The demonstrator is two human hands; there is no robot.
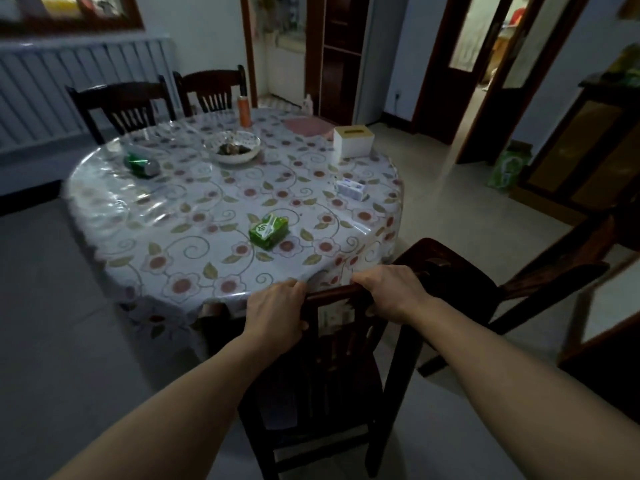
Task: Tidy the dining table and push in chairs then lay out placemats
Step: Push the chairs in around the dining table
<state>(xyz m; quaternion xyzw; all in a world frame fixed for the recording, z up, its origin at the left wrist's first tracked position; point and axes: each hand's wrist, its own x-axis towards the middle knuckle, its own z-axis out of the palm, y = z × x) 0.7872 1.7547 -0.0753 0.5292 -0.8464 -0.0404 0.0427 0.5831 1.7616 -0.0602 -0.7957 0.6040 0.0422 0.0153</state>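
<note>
Both hands, left hand (277, 311) and right hand (393, 289), gripped the top rail of the chair (325, 355), whose seat faced the table (194, 216).

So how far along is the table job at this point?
Early on. Two far chairs look tucked in. Both hands, left hand and right hand, grip the near chair by its top rail. The can, bowl and green pack still need clearing; no placemats laid.
</note>
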